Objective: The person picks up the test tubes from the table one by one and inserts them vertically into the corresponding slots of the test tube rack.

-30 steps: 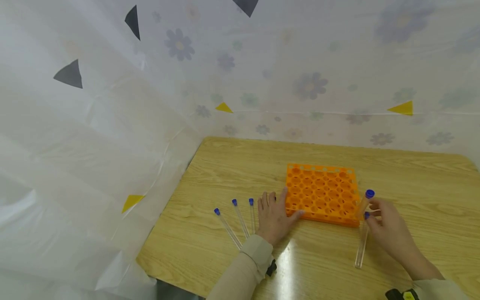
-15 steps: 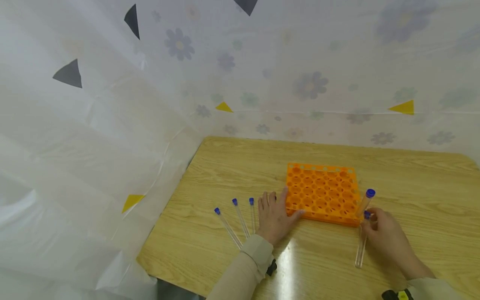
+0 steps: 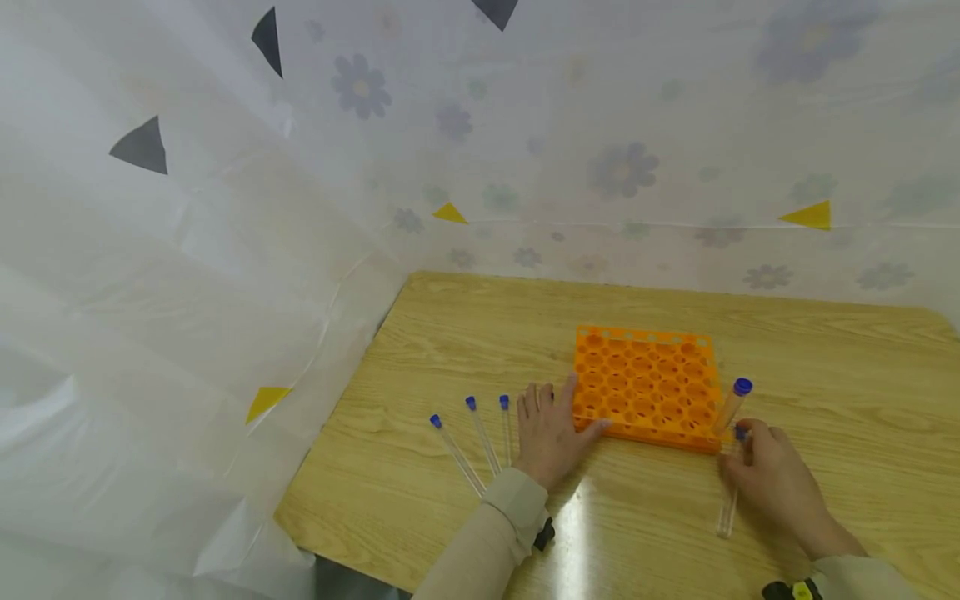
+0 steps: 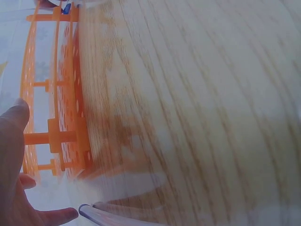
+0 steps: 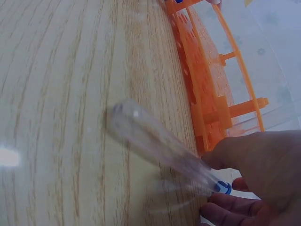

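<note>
An orange test tube rack (image 3: 645, 379) stands on the table. My left hand (image 3: 551, 437) rests at its front left corner, thumb along the front edge and fingers spread beside the left end. My right hand (image 3: 776, 483) is by the front right corner. Its thumb and fingers pinch a clear test tube (image 5: 160, 143) near its blue cap (image 5: 223, 187); the tube slants low over the table, and whether it touches the wood is unclear. Another blue-capped test tube (image 3: 731, 408) leans outward at the rack's right end, its lower part seen through the orange plastic.
Several blue-capped test tubes (image 3: 459, 458) lie fanned out on the wooden table (image 3: 450, 333) left of my left hand, partly hidden by the sleeve. White flowered sheeting (image 3: 615, 167) hangs behind the table and along its left side.
My right hand has come down from beside the leaning tube to the lower test tube and now pinches it. That tube has shifted slightly right. My left hand stays in place.
</note>
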Tool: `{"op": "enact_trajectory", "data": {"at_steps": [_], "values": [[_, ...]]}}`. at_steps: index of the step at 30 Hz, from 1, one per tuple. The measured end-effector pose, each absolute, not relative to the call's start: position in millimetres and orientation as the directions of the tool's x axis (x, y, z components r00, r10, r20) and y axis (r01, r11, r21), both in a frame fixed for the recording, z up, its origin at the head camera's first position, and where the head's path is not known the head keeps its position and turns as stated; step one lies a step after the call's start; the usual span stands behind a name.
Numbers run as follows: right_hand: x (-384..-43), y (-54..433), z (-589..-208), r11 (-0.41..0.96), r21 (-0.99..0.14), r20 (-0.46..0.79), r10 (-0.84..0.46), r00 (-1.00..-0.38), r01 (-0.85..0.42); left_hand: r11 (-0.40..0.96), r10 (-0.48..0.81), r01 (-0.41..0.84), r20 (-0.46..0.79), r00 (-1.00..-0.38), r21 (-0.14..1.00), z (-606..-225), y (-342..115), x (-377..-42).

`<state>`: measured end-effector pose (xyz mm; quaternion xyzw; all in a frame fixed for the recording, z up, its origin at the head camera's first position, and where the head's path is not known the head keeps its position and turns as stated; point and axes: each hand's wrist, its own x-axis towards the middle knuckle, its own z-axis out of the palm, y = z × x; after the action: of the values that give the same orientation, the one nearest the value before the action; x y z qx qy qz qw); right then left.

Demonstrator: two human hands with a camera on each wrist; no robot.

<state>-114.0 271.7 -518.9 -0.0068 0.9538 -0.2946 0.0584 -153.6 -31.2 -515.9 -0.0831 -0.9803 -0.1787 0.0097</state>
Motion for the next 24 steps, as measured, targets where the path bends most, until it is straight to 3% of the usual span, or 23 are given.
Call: {"op": "enact_trajectory", "data": {"at_steps": [8, 24], "values": [[-116.8, 277.7, -515.6, 0.825, -0.550, -0.262, -0.018, -0.965, 0.134, 0.916, 0.157, 0.170, 0.068, -0.985, 0.363, -520.4, -31.5, -154.9], [-119.6, 285.4, -515.6, 0.803, -0.567, -0.318, -0.007, -0.948, 0.184, 0.927, 0.146, 0.141, 0.013, -0.989, 0.348, -513.1, -30.8, -153.5]]}}
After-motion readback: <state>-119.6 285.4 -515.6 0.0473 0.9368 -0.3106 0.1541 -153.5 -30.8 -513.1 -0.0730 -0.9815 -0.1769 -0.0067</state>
